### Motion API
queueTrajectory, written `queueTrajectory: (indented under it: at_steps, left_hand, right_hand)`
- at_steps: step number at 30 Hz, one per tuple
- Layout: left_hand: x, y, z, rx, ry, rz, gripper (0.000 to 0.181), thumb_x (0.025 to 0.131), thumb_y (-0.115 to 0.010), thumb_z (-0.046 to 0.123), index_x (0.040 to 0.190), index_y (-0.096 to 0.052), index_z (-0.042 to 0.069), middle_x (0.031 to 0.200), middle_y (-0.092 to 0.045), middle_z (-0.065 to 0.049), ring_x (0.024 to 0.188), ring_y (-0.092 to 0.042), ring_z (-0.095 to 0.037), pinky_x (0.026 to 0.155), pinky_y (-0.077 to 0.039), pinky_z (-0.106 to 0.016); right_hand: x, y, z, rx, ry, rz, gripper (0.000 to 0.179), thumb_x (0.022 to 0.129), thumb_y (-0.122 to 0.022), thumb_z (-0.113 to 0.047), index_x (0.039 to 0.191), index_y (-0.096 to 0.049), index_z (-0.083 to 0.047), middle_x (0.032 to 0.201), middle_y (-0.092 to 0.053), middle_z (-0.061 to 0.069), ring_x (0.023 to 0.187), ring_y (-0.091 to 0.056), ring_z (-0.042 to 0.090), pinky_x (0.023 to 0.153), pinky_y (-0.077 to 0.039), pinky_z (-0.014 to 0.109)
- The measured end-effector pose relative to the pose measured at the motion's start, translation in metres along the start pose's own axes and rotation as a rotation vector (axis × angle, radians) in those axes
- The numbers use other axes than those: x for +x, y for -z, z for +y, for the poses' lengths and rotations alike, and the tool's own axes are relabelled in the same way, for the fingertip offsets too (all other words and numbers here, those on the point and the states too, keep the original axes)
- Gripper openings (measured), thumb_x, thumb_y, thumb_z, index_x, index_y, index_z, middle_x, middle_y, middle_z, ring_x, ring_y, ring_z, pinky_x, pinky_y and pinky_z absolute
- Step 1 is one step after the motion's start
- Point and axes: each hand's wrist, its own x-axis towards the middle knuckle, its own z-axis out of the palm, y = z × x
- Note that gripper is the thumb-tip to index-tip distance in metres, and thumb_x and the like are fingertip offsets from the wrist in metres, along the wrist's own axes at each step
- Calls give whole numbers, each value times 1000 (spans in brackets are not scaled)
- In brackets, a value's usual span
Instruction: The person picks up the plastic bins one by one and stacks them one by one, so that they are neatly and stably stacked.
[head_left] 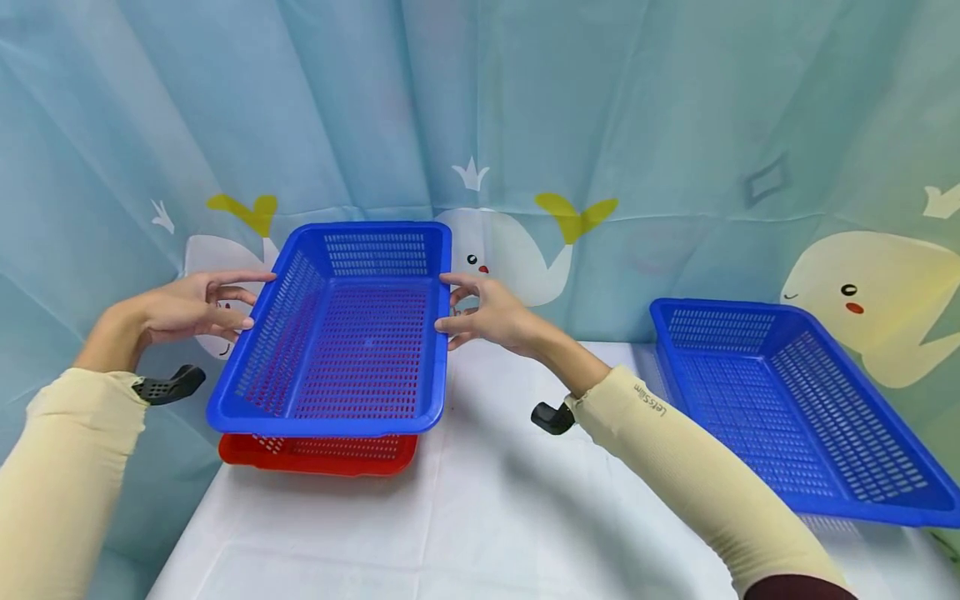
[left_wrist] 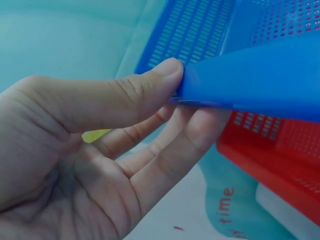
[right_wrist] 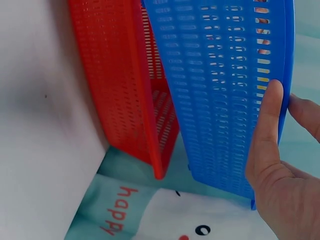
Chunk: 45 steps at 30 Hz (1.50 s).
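Observation:
A blue perforated basket [head_left: 322, 423] hangs tilted in the air, held by both long sides. My left hand [head_left: 251, 300] pinches its left rim, thumb on top and fingers underneath; the left wrist view shows that left hand [left_wrist: 175, 97] on the blue rim [left_wrist: 250, 75]. My right hand [head_left: 452, 305] grips the right rim, and the right wrist view shows its thumb [right_wrist: 267, 120] flat against the slotted wall [right_wrist: 220, 90]. Under the blue basket a red basket [head_left: 318, 456] of the same shape rests on the white table, also seen as the red basket [left_wrist: 280, 155] and the red basket [right_wrist: 120, 85].
A second blue basket [head_left: 862, 510] lies at the table's right side. The white table [head_left: 487, 517] stretches between the two stacks and toward me. A pale blue curtain with whale pictures [head_left: 525, 125] closes the back and the sides.

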Motion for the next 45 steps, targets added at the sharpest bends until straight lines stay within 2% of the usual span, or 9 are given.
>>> queueTrajectory:
  at_steps: [10, 16, 20, 25, 33, 39, 45]
  left_hand:
    - [-7, 7, -18, -10, 9, 7, 72, 98, -66, 0, 160, -33, 16, 124, -59, -12, 99, -71, -34, 85, -61, -51]
    - [-10, 8, -32, -36, 17, 12, 69, 98, -64, -1, 158, -37, 19, 126, -59, -8, 102, -70, -30, 84, -61, -49]
    - [-12, 8, -42, -26, 31, 10, 68, 99, -63, 0, 159, -36, 19, 130, -56, -8, 107, -67, -26, 87, -60, -44]
    - [-13, 5, -54, -25, 46, 2, 69, 99, -64, 0, 159, -36, 16, 132, -52, -12, 109, -65, -24, 89, -59, -41]
    - [-10, -3, -69, -28, 55, -12, 73, 97, -68, 5, 160, -32, 14, 144, -41, -26, 111, -65, -26, 96, -55, -57]
    - [-6, -8, -79, -51, 56, -38, 74, 98, -66, 4, 161, -28, 11, 141, -44, -27, 110, -66, -28, 95, -56, -53]
    - [-2, -13, -80, -31, 66, -48, 75, 99, -67, 7, 161, -25, 6, 145, -39, -30, 112, -64, -29, 98, -54, -58]
  right_hand:
    - [8, -13, 11, 8, 19, -2, 81, 90, -74, 8, 159, -32, -1, 114, -49, 20, 81, -73, 27, 79, -63, 46]
    - [13, -23, 20, 58, 7, -6, 82, 89, -74, 8, 159, -33, -2, 112, -50, 20, 79, -72, 27, 80, -62, 49]
    - [15, -28, 27, 70, -17, -8, 81, 90, -74, 7, 159, -32, -3, 111, -50, 19, 79, -74, 28, 79, -63, 47]
    - [17, -33, 38, 72, -44, -10, 83, 90, -74, 7, 160, -30, -2, 114, -51, 20, 76, -74, 27, 78, -63, 43]
    - [21, -40, 52, 62, -96, 14, 82, 90, -75, 5, 160, -32, -5, 119, -50, 21, 74, -75, 26, 83, -62, 48]
    - [22, -44, 62, 41, -119, 32, 83, 90, -76, 4, 160, -33, -6, 114, -52, 18, 75, -75, 26, 78, -63, 41]
    - [20, -46, 68, 65, -136, 35, 84, 89, -75, 7, 160, -31, -4, 114, -51, 20, 71, -74, 24, 81, -62, 46]
